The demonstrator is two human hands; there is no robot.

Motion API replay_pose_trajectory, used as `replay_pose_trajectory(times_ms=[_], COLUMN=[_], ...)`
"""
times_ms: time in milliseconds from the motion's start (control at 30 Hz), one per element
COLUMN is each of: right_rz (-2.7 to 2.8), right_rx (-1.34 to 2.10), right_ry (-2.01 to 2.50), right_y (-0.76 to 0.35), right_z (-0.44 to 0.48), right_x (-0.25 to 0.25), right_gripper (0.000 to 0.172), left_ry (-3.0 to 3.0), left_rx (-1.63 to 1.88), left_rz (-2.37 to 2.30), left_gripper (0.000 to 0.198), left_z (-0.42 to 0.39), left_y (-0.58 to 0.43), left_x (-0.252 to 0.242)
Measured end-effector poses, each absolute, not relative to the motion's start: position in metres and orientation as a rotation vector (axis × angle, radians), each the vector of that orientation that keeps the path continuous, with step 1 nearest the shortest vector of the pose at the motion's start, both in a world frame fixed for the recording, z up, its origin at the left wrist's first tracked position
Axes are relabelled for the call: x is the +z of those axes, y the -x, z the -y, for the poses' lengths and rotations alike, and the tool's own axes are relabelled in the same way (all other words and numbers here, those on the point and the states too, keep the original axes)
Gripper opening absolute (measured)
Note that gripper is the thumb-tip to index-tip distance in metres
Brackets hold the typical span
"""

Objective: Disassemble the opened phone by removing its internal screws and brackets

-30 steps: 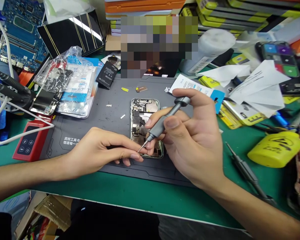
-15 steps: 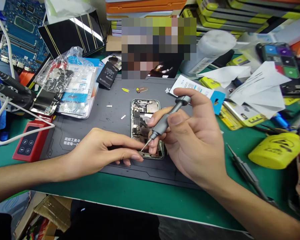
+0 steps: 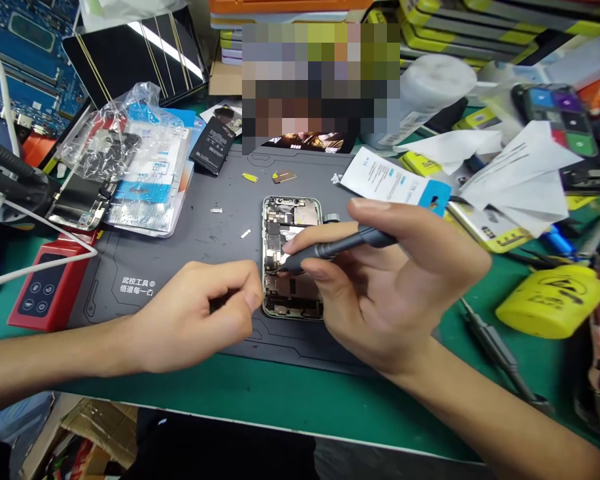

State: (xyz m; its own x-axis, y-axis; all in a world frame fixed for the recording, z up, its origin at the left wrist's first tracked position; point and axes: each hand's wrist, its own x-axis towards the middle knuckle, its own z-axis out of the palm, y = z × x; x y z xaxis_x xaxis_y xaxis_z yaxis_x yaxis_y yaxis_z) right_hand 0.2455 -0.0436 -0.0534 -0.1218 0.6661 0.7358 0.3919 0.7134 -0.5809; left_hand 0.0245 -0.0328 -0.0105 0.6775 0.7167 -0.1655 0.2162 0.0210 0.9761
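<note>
Phone (image 3: 286,288) lies beside left hand (image 3: 200,317), curled closed — partly under right hand (image 3: 400,283), gripping screwdriver (image 3: 330,248)

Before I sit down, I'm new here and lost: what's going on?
A person's right hand holds a screwdriver over an opened phone; whether its tip touches is unclear. The left hand is curled just left of the phone; whether it holds anything can't be seen. The phone lies on a mat, insides exposed.
</note>
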Motion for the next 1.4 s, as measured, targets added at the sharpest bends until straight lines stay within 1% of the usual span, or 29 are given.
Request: replay_pose_trajectory(times_ms=[133, 333, 600, 833, 1067, 1133, 1267, 1400], right_rz=[1.730, 1.727, 1.768, 1.750, 1.866, 1.913, 1.932, 1.958], right_rx=[0.370, 0.347, 0.370, 0.386, 0.352, 0.318, 0.109, 0.081], right_ry=[0.831, 0.824, 0.815, 0.871, 0.856, 0.851, 0.887, 0.864], right_y=[-0.246, -0.244, -0.247, -0.244, -0.249, -0.250, -0.253, -0.255], right_z=[0.043, 0.044, 0.043, 0.045, 0.048, 0.049, 0.050, 0.049], right_x=[-0.056, -0.057, -0.052, -0.051, -0.047, -0.046, -0.041, -0.039], right_gripper=[0.062, 0.064, 0.067, 0.060, 0.068, 0.069, 0.073, 0.066], left_ry=[-1.366, -1.467, -1.531, -1.559, -1.593, -1.604, -1.647, -1.663], left_rx=[0.515, 0.474, 0.458, 0.462, 0.460, 0.462, 0.484, 0.480], left_rz=[-0.832, -0.815, -0.806, -0.785, -0.780, -0.783, -0.776, -0.783], left_gripper=[0.022, 0.028, 0.032, 0.028, 0.027, 0.027, 0.028, 0.030], left_z=[0.033, 0.032, 0.032, 0.031, 0.031, 0.032, 0.033, 0.033], left_y=[-0.025, -0.027, -0.027, -0.027, -0.024, -0.023, -0.022, -0.023], left_x=[-0.013, -0.011, -0.009, -0.011, -0.011, -0.012, -0.012, -0.012])
